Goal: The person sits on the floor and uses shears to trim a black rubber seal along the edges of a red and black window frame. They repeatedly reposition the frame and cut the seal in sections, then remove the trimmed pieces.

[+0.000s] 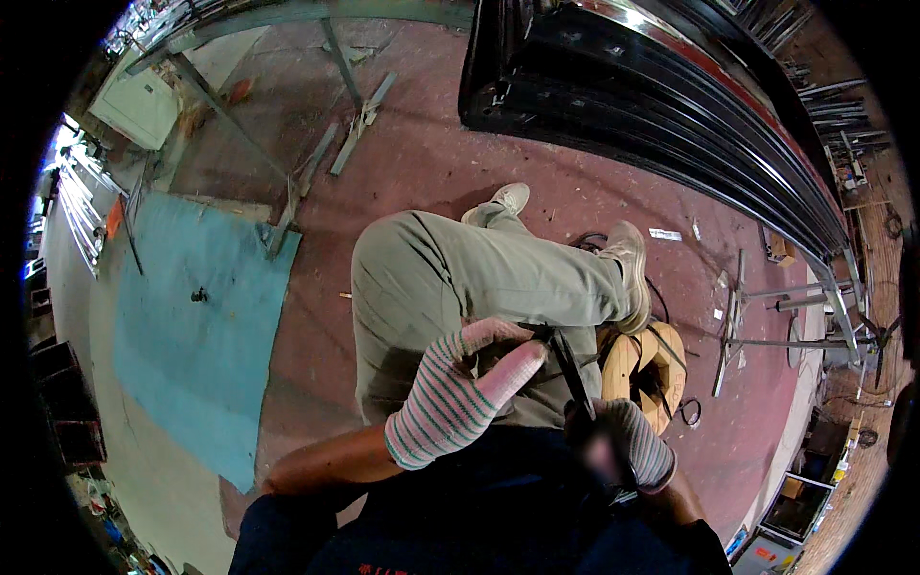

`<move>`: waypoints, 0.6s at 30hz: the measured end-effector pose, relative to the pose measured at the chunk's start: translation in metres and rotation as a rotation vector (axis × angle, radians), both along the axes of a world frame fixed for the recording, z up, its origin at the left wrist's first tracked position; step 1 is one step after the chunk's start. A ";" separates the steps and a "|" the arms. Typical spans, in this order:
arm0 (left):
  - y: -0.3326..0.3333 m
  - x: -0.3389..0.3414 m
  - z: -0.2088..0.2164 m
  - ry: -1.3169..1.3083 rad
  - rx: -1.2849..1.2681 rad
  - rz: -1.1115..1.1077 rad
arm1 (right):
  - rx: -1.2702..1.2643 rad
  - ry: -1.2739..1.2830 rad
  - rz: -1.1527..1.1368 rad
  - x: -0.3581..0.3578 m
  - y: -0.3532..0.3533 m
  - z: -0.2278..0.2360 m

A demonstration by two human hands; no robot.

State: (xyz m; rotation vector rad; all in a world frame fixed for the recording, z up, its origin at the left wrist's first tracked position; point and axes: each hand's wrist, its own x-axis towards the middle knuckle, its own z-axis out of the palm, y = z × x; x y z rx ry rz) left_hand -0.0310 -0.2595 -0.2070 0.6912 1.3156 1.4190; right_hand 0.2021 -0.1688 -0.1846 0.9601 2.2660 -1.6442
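My left hand (450,398), in a pale knit glove with green and pink stripes, is closed in a pinch of thumb and fingers. Between their tips is the upper end of a long, narrow dark strip (572,372). The strip slants down to my right hand (640,443), also in a striped glove and closed around its lower part. A blurred patch hides some of that grip, and the strip's exact kind cannot be made out. Both hands are over my lap, in front of my crossed legs (489,273) in grey-green trousers.
Close to my right shoe (628,259) stands a pale ring-shaped block (671,350) with dark cord on it. Long black panels (652,105) are stacked at the upper right. A blue-green sheet (201,326) covers the floor at left. Metal stand legs (225,115) rise beyond it.
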 end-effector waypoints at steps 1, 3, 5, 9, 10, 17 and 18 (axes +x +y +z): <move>-0.001 0.000 -0.003 0.050 0.009 -0.008 | -0.023 -0.050 -0.037 -0.002 -0.001 0.002; -0.002 -0.002 -0.001 0.009 -0.028 -0.037 | -0.072 -0.001 -0.068 0.000 -0.003 -0.003; -0.003 -0.003 0.000 0.002 -0.045 -0.050 | 0.018 0.047 -0.041 0.001 -0.004 -0.007; -0.004 -0.005 0.004 0.057 -0.047 -0.053 | 0.220 0.030 0.035 -0.008 -0.005 0.004; -0.004 -0.006 0.005 0.067 -0.046 -0.060 | 0.210 -0.008 0.027 -0.013 -0.005 0.010; -0.007 -0.007 -0.002 0.025 -0.031 -0.079 | 0.213 0.005 -0.005 -0.013 -0.010 0.005; -0.007 -0.007 -0.002 -0.001 -0.051 -0.079 | 0.207 0.025 0.002 -0.012 -0.011 0.003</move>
